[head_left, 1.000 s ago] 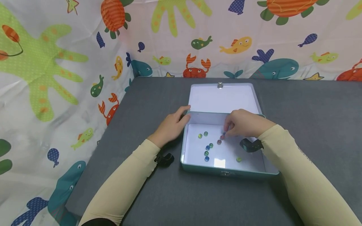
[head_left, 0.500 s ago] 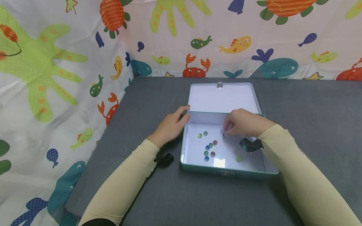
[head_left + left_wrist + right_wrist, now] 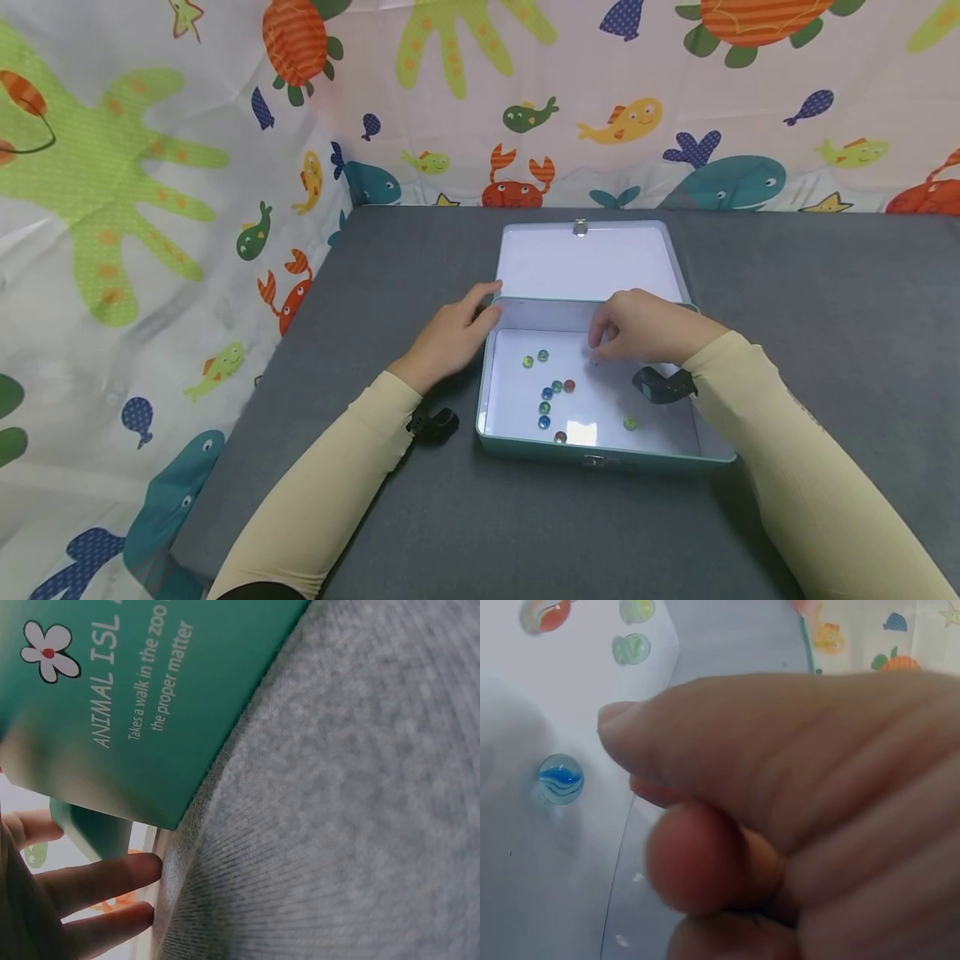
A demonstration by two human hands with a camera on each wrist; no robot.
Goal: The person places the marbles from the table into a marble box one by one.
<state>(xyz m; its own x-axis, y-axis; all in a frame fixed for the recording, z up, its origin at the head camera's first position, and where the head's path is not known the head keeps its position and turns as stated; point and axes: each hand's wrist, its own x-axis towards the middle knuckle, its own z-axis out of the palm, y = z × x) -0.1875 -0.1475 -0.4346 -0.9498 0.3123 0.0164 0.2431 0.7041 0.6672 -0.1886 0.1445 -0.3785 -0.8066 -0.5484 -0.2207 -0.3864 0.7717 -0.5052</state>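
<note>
An open green tin box [image 3: 536, 447] with a white inside holds several glass marbles. My left hand [image 3: 450, 337] rests at its back left corner, fingers extended, thumb at the rim. In the left wrist view, the printed green side of the box shows beside those fingers [image 3: 105, 881]. Over the box floor is my right hand [image 3: 648, 329], its fingers curled behind the thumb, nothing visible between them. A clear marble with a blue swirl [image 3: 561, 779] lies just off the thumb tip. One reddish-brown marble [image 3: 560, 437] is by the front wall; a red marble [image 3: 569, 386] lies mid-floor.
The hinged white lid [image 3: 588, 262] leans back behind the box. A yellow-green marble [image 3: 630, 423] lies apart at the right of the floor. Grey cloth covers the table [image 3: 420, 525]. A sea-animal curtain [image 3: 465, 125] stands behind and to the left.
The reddish-brown marble has rolled forward to the front wall. The red one has shifted left and slightly forward. A blue marble shows at my right fingertips; both hands stay nearly in place.
</note>
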